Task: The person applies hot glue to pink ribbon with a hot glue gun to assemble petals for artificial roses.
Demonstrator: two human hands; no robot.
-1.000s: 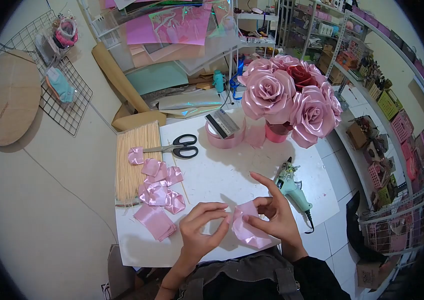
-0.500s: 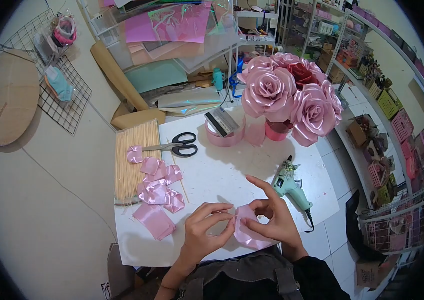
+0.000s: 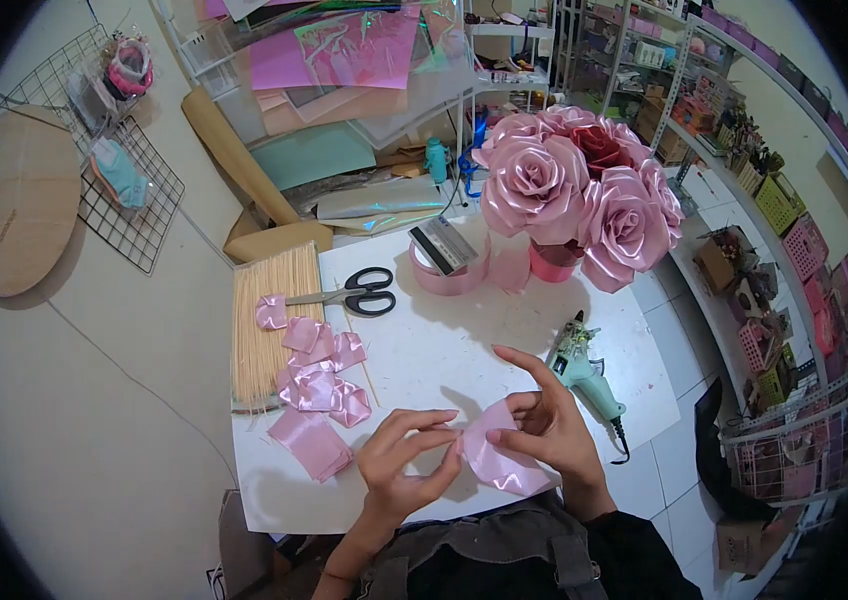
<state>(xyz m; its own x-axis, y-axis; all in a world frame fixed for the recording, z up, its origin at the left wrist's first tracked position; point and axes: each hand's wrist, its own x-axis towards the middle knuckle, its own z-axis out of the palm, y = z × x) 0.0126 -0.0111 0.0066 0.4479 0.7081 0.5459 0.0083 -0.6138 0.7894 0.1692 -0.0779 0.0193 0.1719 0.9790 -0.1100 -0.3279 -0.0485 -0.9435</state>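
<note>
Pink ribbon piece, pinched by the right hand, now has the left hand pinching its left edge too

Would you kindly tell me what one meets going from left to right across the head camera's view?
Round brown board, bundle of thin sticks, black scissor handles, pink ribbon roll, mint glue gun, white wire basket.

Bare tabletop opens between the scissors and the glue gun, reaching from the hands up to the ribbon roll. Past that, the roll and the overhanging roses block the far side. Pink pieces and sticks crowd the left; the gun's cord crosses the right edge.
</note>
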